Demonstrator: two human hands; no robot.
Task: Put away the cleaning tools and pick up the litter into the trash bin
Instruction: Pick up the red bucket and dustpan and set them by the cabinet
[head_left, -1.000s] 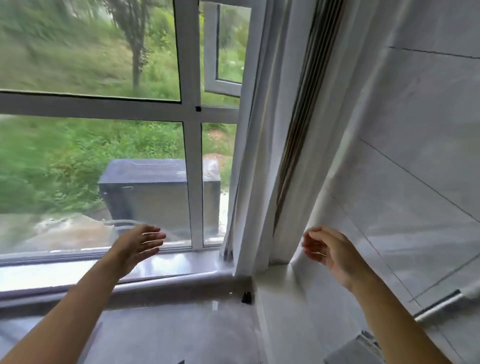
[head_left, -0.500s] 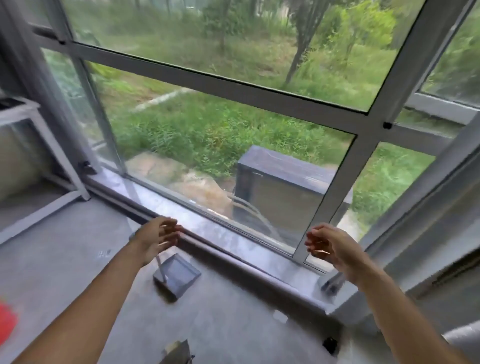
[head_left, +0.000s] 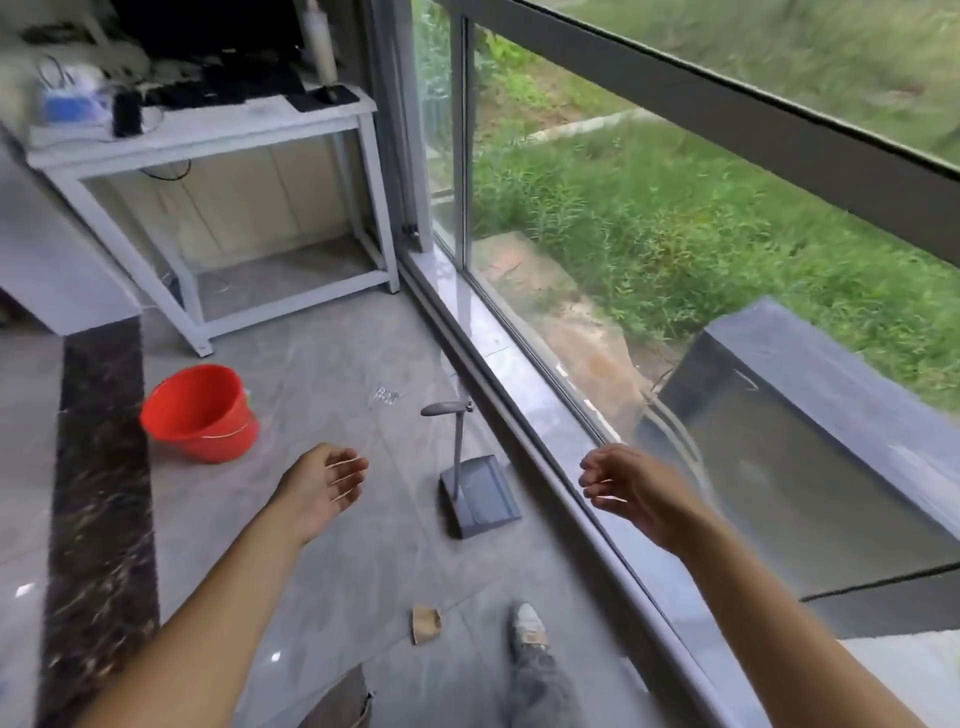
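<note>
A grey dustpan (head_left: 480, 498) with an upright handle stands on the tiled floor beside the window sill. A brown scrap of cardboard litter (head_left: 426, 624) lies on the floor near my foot. A small clear crumpled wrapper (head_left: 385, 396) lies farther off, past the dustpan's handle. A red bucket (head_left: 200, 413) sits on the floor to the left. My left hand (head_left: 322, 493) hovers empty, fingers loosely spread, left of the dustpan. My right hand (head_left: 631, 493) hangs empty with curled, parted fingers over the sill, right of the dustpan.
A white metal table (head_left: 208, 130) with cables and devices stands in the far corner. A large window (head_left: 623, 234) runs along the right above a low sill (head_left: 524, 395). A dark marble strip (head_left: 98, 467) crosses the floor at left. My shoe (head_left: 527, 629) is at the bottom.
The view has swung left and down from the window corner to the floor. The bucket, table and cardboard scrap have come into sight. Both hands stay raised and empty.
</note>
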